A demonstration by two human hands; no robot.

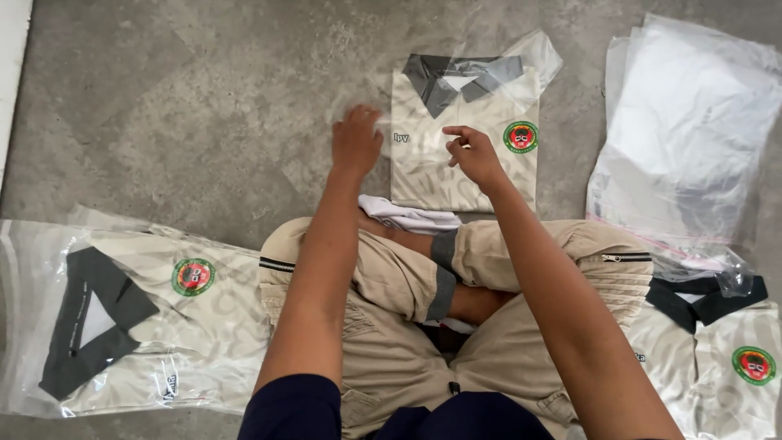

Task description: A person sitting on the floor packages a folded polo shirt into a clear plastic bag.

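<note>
Folded shirt (464,134) lies under both hands' grip.

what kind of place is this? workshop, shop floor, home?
Likely a small garment packing spot, worked from the ground. The person sits cross-legged on a bare concrete floor, a folded cream jersey in a clear bag before them, another bagged jersey beside them and a stack of empty plastic bags nearby.

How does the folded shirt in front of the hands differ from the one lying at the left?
The front shirt lies only partly inside its clear bag, collar pointing away; the left shirt is fully bagged and turned sideways, collar to the left. Both hands, the left hand and right hand, rest on the front shirt; nothing touches the left shirt. Both are beige, dark-collared, with a round badge.
</note>
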